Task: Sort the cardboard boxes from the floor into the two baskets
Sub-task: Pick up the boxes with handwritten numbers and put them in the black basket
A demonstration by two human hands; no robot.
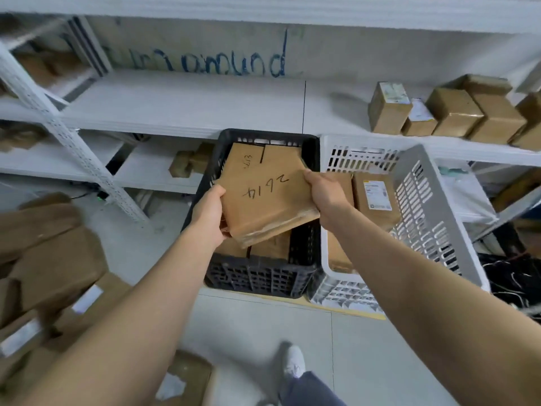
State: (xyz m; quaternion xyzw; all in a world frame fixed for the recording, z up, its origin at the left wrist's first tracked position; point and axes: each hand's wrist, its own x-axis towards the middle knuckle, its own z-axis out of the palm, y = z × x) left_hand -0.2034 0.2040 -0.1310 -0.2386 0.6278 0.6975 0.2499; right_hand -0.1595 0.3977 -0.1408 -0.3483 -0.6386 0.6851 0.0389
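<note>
A flat cardboard box (265, 194) with "2614" written on it hangs tilted over the black basket (257, 278). My left hand (209, 213) grips its near left edge and my right hand (325, 191) grips its right edge. Other cardboard boxes (270, 247) lie inside the black basket under it. The white basket (421, 206) stands right beside the black one and holds a labelled box (376, 194). Several loose boxes (55, 265) are piled on the floor at the left.
White metal shelves (181, 104) run behind the baskets, with several small boxes (450, 109) on the right shelf. Tangled black cables (515, 276) lie right of the white basket. My shoe (294, 361) and another box (187, 379) are on the grey floor below.
</note>
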